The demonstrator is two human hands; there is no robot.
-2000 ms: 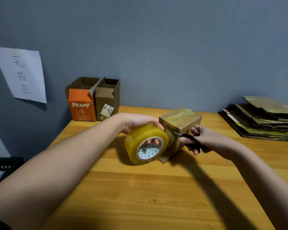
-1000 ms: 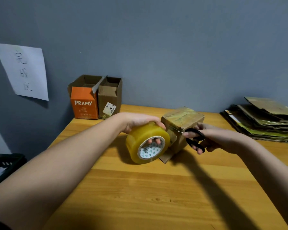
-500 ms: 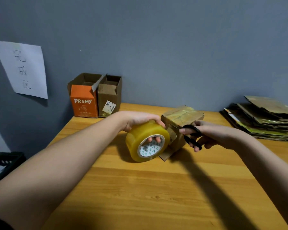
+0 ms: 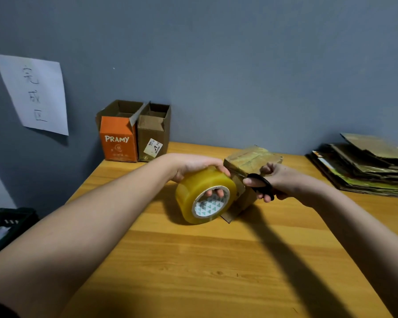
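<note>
Little has been altered at the left hand point(image 4: 193, 166): the tape roll point(image 4: 201, 180) is kept gripped from above, with fingertips point(image 4: 213, 192) curled into its core and the roll held just off the table point(image 4: 193, 260), against the near face of the cardboard box point(image 4: 251, 160). What has shifted is to the right. The scissors point(image 4: 262, 185) have been raised over the last two seconds from the lower side of the box to its upper near edge, and the right hand point(image 4: 287, 180) has been brought closer to the roll.

From this it is judged that the strip has been laid and that the cut freeing it from the roll is about to be made.

The scissors are held in the right hand, with thumb and fingers passed through the black handles. The blades are pointed leftward into the gap between roll and box; whether they are parted cannot be made out clearly. The box lies directly beyond the right fingertips and touches the roll on its left.
</note>
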